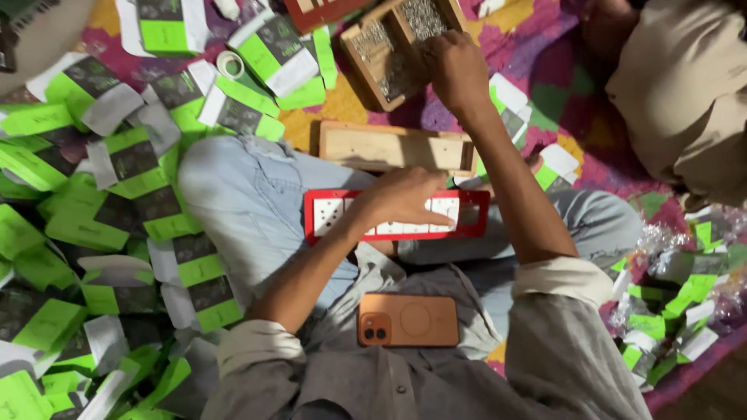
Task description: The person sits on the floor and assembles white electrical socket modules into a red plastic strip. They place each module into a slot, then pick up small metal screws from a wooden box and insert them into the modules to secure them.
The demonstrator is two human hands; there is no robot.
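Fingers of the left hand [405, 198] press the red tray [475, 214].

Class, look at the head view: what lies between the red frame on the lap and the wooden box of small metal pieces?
A plain wooden block lies between the red frame and the wooden box, on the patterned mat.

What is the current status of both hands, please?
Left hand flat on red plastic slotted frame. Right hand reaching into wooden compartment box. Nothing between.

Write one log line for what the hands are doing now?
left hand: flat on red frame | right hand: reaching into wooden tray of small metal pieces | phone: on lap
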